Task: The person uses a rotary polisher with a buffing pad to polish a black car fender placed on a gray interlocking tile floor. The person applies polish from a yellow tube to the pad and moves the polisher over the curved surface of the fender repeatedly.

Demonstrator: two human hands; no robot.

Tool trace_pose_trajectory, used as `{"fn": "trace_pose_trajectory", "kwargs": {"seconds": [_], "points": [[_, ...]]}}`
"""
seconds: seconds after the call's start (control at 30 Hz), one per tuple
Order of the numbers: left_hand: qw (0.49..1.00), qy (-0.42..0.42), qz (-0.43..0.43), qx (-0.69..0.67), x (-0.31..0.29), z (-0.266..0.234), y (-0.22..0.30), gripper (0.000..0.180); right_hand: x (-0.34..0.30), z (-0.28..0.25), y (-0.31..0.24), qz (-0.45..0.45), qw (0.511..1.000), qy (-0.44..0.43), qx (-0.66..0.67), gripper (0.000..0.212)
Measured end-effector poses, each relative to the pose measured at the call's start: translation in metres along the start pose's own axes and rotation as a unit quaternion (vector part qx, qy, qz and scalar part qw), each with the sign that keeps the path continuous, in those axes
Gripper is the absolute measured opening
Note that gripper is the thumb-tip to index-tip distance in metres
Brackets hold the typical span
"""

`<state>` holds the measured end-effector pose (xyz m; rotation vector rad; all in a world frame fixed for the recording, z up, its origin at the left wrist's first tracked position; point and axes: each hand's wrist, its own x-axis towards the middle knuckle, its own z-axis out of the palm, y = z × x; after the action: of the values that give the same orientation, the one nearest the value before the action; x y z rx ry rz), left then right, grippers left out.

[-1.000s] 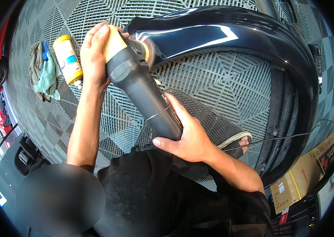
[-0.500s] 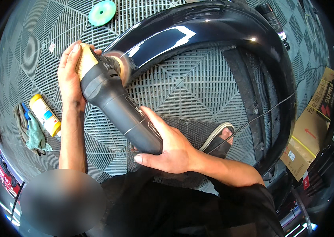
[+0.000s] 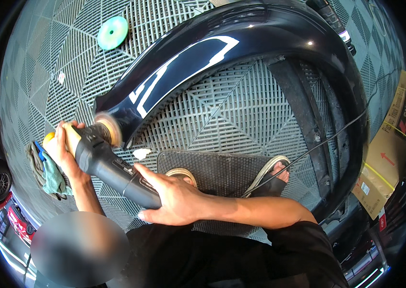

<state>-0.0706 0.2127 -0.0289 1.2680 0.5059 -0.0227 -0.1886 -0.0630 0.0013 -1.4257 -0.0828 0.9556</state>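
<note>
A black and tan power polisher is held in both of my hands. My left hand is wrapped round its tan head, and my right hand grips the rear of the black body. The polisher's round pad, blurred as if spinning, is against the narrow left end of a glossy dark curved car panel, which looks like a fender. The panel lies on the floor and arches away to the right. Part of the pad's working face is hidden.
A pale green disc lies beyond the panel. Cloths and a partly hidden yellow bottle lie at left. A black cord crosses the panel. A cardboard box is at right; a dark bottle stands far right. My feet rest on a black mat.
Both hands have moved the polisher left and nearer to me, down along the panel to its tip. A small white scrap and more of the mat now show.
</note>
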Motion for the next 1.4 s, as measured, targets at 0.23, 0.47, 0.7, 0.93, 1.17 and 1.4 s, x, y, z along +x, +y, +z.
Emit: {"fn": "trace_pose_trajectory", "kwargs": {"seconds": [0.23, 0.47, 0.7, 0.93, 1.17, 1.4], "points": [[0.999, -0.006, -0.021, 0.044, -0.003, 0.053, -0.005, 0.036, -0.028, -0.038, -0.004, -0.006, 0.999, -0.028, 0.03, 0.109], [0.99, -0.09, 0.011, 0.109, 0.009, 0.167, -0.015, 0.037, -0.071, -0.089, 0.003, -0.038, 0.996, 0.071, 0.042, 0.112], [0.964, -0.25, 0.035, 0.085, 0.009, 0.27, -0.034, 0.038, -0.1, -0.114, 0.02, -0.04, 0.975, 0.2, 0.093, 0.103], [0.946, -0.223, 0.134, 0.192, 0.0, 0.271, -0.03, 0.043, -0.088, -0.113, 0.041, -0.048, 0.968, 0.204, 0.136, 0.097], [0.939, -0.292, 0.122, 0.137, -0.014, 0.281, -0.04, 0.042, -0.083, -0.101, 0.061, -0.005, 0.959, 0.215, 0.186, 0.097], [0.875, -0.452, 0.123, 0.12, -0.028, 0.395, -0.066, 0.041, -0.101, -0.125, 0.073, -0.062, 0.897, 0.412, 0.147, 0.094]]}}
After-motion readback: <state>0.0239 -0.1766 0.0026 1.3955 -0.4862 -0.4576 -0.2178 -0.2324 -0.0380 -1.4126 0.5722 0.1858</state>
